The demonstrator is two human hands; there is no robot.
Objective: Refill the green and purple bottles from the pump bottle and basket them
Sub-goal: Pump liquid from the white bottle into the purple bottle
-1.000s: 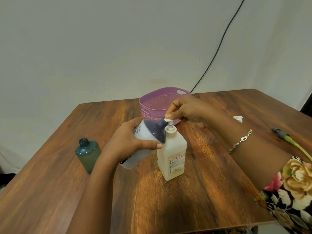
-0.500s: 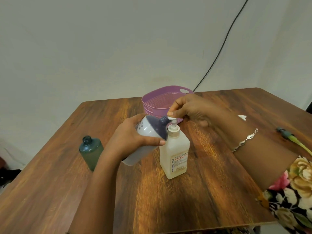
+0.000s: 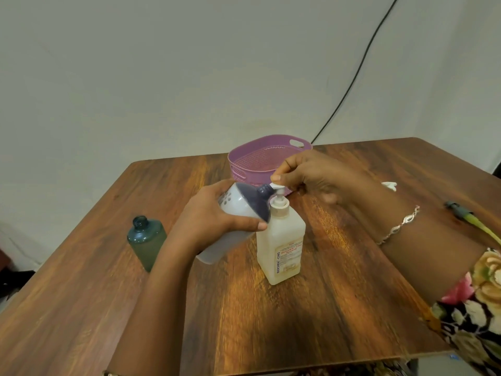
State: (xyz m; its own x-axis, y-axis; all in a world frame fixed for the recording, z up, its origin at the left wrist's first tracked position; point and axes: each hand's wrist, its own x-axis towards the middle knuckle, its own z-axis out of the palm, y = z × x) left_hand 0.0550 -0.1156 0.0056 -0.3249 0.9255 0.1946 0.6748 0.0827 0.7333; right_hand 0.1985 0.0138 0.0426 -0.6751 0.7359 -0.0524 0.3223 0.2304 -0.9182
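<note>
Purple bottle (image 3: 244, 206), pale-bodied with a dark purple shoulder, is held off the tabletop (image 3: 271, 316) near its middle. It is tilted so that its neck points right and meets the spout of the pump head (image 3: 278, 189). The left hand (image 3: 208, 221) grips it, with the fingers (image 3: 217, 189) curled over the body and the thumb lying along the near side by the shoulder. The pump bottle (image 3: 282, 240), cream with a printed label, stands upright on the tabletop just right of the purple bottle and touches it at the shoulder. The right hand (image 3: 314, 176) is over the pump head with its fingers curled and one bent fingertip set on top; whether the thumb also pinches it cannot be told. A bracelet (image 3: 398, 226) circles that wrist, and a floral sleeve (image 3: 477, 308) shows at the right edge. The green bottle (image 3: 147, 241) stands upright and uncapped to the left, well apart from the others. The basket (image 3: 240, 169), purple with slotted walls, sits behind the hands near the far edge. A small white object (image 3: 389, 185) and a green-and-yellow item (image 3: 466, 217) lie on the right of the tabletop. A black cable (image 3: 352, 77) runs down the wall.
</note>
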